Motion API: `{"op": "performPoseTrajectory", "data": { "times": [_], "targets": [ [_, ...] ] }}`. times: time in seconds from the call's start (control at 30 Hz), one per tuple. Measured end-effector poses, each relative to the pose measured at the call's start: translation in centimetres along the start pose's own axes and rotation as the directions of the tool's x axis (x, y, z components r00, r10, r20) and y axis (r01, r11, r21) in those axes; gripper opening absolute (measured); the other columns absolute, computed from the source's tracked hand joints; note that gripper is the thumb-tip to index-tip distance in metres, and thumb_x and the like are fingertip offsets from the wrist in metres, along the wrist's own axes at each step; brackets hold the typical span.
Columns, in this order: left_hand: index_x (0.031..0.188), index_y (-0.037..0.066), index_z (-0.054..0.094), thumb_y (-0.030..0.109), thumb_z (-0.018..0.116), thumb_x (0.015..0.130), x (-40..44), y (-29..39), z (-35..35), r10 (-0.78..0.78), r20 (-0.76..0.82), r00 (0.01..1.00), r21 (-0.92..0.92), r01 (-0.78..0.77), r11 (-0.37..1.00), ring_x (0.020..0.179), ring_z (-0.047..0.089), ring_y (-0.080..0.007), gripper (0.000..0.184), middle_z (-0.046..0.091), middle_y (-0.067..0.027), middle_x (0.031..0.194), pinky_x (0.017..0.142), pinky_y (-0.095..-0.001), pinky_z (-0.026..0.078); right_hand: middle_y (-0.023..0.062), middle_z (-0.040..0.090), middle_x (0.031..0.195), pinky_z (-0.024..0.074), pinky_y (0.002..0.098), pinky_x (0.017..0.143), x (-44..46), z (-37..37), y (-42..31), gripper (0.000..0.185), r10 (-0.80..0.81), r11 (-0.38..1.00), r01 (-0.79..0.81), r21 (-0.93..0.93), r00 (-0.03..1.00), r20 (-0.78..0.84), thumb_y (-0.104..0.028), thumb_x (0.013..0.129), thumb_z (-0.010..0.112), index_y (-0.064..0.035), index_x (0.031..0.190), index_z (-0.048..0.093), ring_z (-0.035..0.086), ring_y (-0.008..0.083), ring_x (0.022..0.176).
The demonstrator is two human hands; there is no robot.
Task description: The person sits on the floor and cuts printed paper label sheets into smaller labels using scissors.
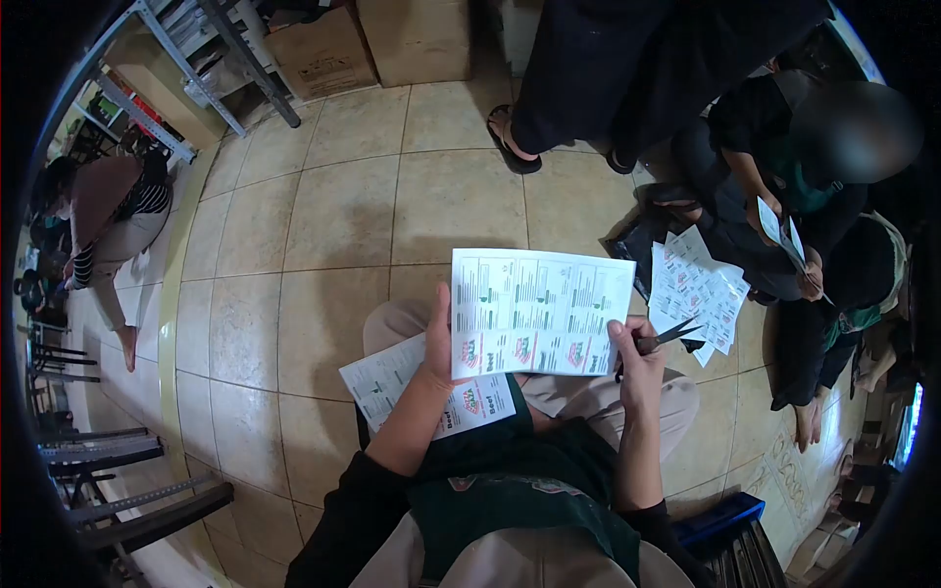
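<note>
Held sheet (pixel 542 318) reads "Beef"; finer print (pixel 537 294) unclear.

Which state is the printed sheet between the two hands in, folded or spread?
Spread: the sheet is held flat between the left hand and right hand, with all four corners showing.

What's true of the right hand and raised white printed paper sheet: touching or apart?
Touching: the head view shows the right hand gripping the sheet, thumb on its front.
</note>
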State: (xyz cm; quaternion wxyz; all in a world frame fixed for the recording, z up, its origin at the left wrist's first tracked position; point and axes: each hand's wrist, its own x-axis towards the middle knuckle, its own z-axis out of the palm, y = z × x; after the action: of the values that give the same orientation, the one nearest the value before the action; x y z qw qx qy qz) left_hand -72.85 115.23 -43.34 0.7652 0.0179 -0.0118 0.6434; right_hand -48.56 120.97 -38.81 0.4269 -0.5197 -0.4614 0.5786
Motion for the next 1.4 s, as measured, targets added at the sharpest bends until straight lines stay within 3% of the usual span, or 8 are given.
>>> {"op": "performPoseTrajectory", "data": {
  "times": [0.1,0.2,0.43,0.57,0.8,0.97,1.13,1.4],
  "targets": [
    [0.131,0.004,0.042,0.054,0.048,0.087,0.0,-0.5,0.4,-0.011,-0.22,0.975,0.251,0.067,0.966,0.114,0.05,-0.0286,0.067,0.049,-0.0147,0.128,0.096,-0.0407,0.039,-0.0021,0.058,0.071,0.0344,0.0183,0.054,0.7,-0.4,-0.9,0.013,-0.106,0.991,0.101,-0.083,0.992,-0.061,-0.015,0.085,0.065,-0.0034,0.084,0.059,0.047,0.0028,0.061],
    [0.112,-0.001,0.058,0.016,0.063,0.083,0.4,-1.4,1.5,0.211,-0.357,0.91,0.912,0.289,0.292,0.092,0.059,-0.0149,0.033,0.063,-0.0102,0.103,0.081,-0.0291,0.047,-0.0015,0.056,0.072,0.0371,0.019,0.06,0.9,-0.9,-1.9,0.014,-0.135,0.988,0.13,-0.081,0.989,-0.053,-0.013,0.086,0.063,-0.0011,0.091,0.059,0.05,0.0049,0.066],
    [0.108,-0.002,0.059,0.016,0.061,0.086,0.4,-1.4,2.5,0.307,-0.309,0.9,0.937,0.233,0.259,0.09,0.061,-0.0142,0.029,0.064,-0.0097,0.101,0.077,-0.0286,0.049,0.0089,0.052,0.102,0.0404,0.0254,0.079,0.3,-4.1,0.3,0.032,-0.023,0.997,0.024,-0.07,1.0,0.002,-0.012,0.09,0.049,-0.0011,0.12,0.044,0.052,0.0152,0.09],
    [0.109,-0.001,0.057,0.014,0.062,0.085,0.5,-1.0,1.0,0.318,-0.344,0.883,0.821,0.119,0.558,0.091,0.061,-0.0147,0.029,0.063,-0.0095,0.101,0.079,-0.0301,0.051,0.0081,0.05,0.108,0.041,0.03,0.087,-2.2,-6.0,4.3,0.043,-0.021,0.994,-0.005,0.105,0.968,0.249,0.002,0.082,0.039,-0.0017,0.125,0.04,0.053,0.0175,0.096],
    [0.108,-0.003,0.058,0.017,0.061,0.086,1.0,-1.4,-0.3,0.363,-0.341,0.867,0.904,0.196,0.379,0.088,0.061,-0.0131,0.03,0.064,-0.0098,0.099,0.075,-0.0271,0.049,0.0037,0.052,0.111,0.0411,0.029,0.088,-5.7,-5.1,5.7,0.054,0.238,0.938,-0.346,-0.009,0.627,0.742,0.001,0.073,0.072,-0.0049,0.12,0.047,0.051,0.0139,0.102],
    [0.108,-0.002,0.059,0.02,0.06,0.087,0.7,-1.5,0.1,0.35,-0.355,0.867,0.921,0.26,0.291,0.086,0.061,-0.0127,0.03,0.064,-0.0099,0.097,0.073,-0.0267,0.049,0.0047,0.052,0.113,0.0386,0.0274,0.09,-4.7,-3.5,3.2,0.056,0.194,0.947,-0.32,0.038,0.662,0.724,0.0,0.073,0.072,-0.0042,0.122,0.048,0.048,0.0128,0.107],
    [0.109,-0.001,0.057,0.018,0.063,0.085,0.7,-1.6,1.5,0.369,-0.339,0.865,0.867,0.135,0.479,0.085,0.061,-0.0118,0.031,0.063,-0.0089,0.1,0.072,-0.0263,0.05,0.0058,0.051,0.116,0.0399,0.0294,0.089,-4.4,-4.0,3.3,0.057,0.165,0.955,-0.293,-0.036,0.428,0.889,0.0,0.075,0.07,-0.0029,0.126,0.046,0.051,0.0143,0.103],
    [0.11,-0.001,0.056,0.018,0.063,0.086,0.6,-1.7,1.1,0.352,-0.301,0.886,0.907,0.152,0.394,0.088,0.06,-0.0115,0.031,0.063,-0.0084,0.101,0.075,-0.0269,0.049,0.0071,0.054,0.115,0.0416,0.0303,0.088,-4.0,-3.8,2.6,0.062,0.043,0.968,-0.232,0.099,0.536,0.843,-0.004,0.073,0.073,-0.0026,0.128,0.045,0.052,0.0162,0.1]
  ]
}}
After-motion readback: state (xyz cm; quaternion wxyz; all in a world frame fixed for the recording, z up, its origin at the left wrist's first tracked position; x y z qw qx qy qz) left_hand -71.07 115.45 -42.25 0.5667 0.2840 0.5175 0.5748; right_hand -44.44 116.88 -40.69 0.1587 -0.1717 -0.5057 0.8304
